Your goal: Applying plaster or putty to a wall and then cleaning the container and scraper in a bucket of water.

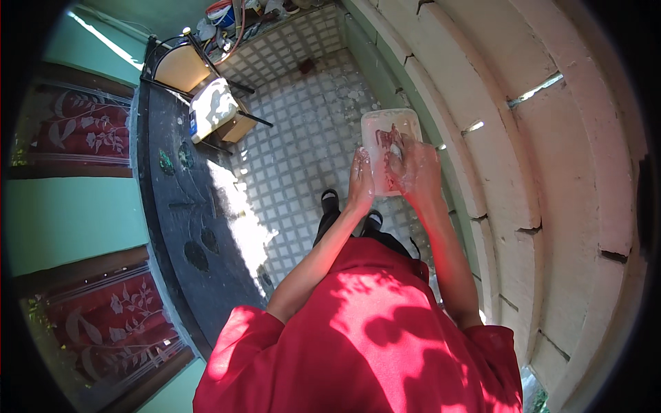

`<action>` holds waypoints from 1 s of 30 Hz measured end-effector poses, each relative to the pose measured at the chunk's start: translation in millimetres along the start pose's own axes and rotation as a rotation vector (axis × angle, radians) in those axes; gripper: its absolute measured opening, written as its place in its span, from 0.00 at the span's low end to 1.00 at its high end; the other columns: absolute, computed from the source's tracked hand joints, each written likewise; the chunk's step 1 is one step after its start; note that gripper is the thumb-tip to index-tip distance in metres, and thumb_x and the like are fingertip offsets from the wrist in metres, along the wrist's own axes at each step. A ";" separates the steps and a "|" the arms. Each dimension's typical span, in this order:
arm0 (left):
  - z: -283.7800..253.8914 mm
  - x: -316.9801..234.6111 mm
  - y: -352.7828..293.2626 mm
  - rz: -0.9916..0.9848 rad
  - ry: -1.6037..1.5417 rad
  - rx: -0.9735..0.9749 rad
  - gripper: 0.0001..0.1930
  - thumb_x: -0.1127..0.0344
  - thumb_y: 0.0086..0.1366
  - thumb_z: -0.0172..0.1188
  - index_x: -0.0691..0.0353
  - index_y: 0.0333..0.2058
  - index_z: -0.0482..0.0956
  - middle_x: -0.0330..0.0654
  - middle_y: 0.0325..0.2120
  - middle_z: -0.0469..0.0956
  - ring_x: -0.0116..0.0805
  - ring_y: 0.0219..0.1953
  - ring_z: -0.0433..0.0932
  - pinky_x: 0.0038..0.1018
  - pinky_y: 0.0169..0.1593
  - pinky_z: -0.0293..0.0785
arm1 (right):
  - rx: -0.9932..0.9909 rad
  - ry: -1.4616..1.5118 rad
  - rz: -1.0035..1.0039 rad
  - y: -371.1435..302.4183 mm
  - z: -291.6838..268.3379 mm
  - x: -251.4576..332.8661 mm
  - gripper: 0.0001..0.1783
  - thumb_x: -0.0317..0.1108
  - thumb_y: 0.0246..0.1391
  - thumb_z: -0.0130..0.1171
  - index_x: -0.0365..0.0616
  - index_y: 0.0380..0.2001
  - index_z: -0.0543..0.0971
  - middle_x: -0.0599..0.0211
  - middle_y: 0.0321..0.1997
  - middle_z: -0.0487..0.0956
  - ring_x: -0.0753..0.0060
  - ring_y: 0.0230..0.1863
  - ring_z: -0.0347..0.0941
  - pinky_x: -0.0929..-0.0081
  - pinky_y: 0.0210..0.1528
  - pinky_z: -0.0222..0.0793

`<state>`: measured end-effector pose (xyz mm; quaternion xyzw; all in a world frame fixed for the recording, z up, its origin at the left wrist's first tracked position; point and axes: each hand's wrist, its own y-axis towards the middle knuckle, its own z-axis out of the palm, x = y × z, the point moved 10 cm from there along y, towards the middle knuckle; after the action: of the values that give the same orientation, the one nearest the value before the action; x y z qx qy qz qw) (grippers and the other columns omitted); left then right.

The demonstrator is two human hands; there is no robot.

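A whitish, see-through rectangular plastic tub (pixel 390 120) with red markings is in front of me, right of the middle. My left hand (pixel 361 180) grips its left side, the fingers together along the edge. My right hand (pixel 418 168) is bent over the tub's right half, fingers curled around a small pale thing (pixel 396 151) whose kind I cannot make out. White smears show on the fingers of both hands. Whether the tub holds anything is hard to tell.
A slatted wall (pixel 475 138) curves close along my right. On the left are a chair (pixel 182 65) with a light-coloured container (pixel 212 110) nearby, and a dark ledge (pixel 200 220). Patterned tiles (pixel 289 144) cover the floor. Assorted items (pixel 224 20) lie at the far end.
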<state>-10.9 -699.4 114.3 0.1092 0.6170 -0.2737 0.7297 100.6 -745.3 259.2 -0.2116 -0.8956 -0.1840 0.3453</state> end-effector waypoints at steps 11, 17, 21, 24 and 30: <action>-43.0 -21.0 35.7 -0.004 0.049 -0.001 0.28 0.55 0.72 0.34 0.72 0.61 0.53 0.52 0.61 0.57 0.38 0.63 0.54 0.28 0.65 0.48 | -0.040 -0.097 0.173 21.7 -0.6 24.7 0.18 0.39 0.43 0.52 0.32 0.30 0.75 0.38 0.25 0.73 0.35 0.31 0.71 0.51 0.33 0.66; -67.1 -35.0 55.7 -0.013 0.085 0.034 0.28 0.55 0.72 0.34 0.73 0.60 0.53 0.53 0.61 0.57 0.39 0.64 0.54 0.28 0.65 0.48 | -0.091 -0.037 0.167 44.3 35.2 53.7 0.19 0.38 0.41 0.51 0.31 0.30 0.75 0.37 0.26 0.73 0.34 0.31 0.70 0.51 0.34 0.65; -82.9 -44.5 71.3 -0.008 0.095 0.072 0.27 0.55 0.72 0.35 0.73 0.60 0.54 0.53 0.60 0.57 0.39 0.63 0.55 0.28 0.65 0.48 | -0.135 -0.062 0.219 58.0 45.8 47.0 0.19 0.39 0.41 0.50 0.32 0.30 0.75 0.37 0.26 0.73 0.33 0.31 0.69 0.51 0.35 0.65; -96.0 -46.5 80.3 0.007 0.098 0.109 0.26 0.56 0.72 0.35 0.72 0.60 0.55 0.52 0.59 0.59 0.38 0.62 0.57 0.28 0.64 0.50 | -0.149 -0.115 0.242 63.8 39.3 52.7 0.19 0.39 0.41 0.50 0.32 0.30 0.75 0.37 0.26 0.73 0.33 0.31 0.69 0.52 0.34 0.65; -112.6 -65.6 93.3 0.017 0.073 0.149 0.24 0.58 0.72 0.35 0.70 0.59 0.57 0.51 0.56 0.64 0.36 0.58 0.61 0.27 0.62 0.53 | -0.183 -0.141 0.277 73.7 37.1 79.5 0.18 0.39 0.41 0.50 0.32 0.30 0.75 0.37 0.26 0.73 0.35 0.31 0.70 0.52 0.35 0.65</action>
<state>-61.6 -548.9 136.5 0.1781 0.6201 -0.3086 0.6989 64.4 -645.6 302.4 -0.3758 -0.8595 -0.2000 0.2830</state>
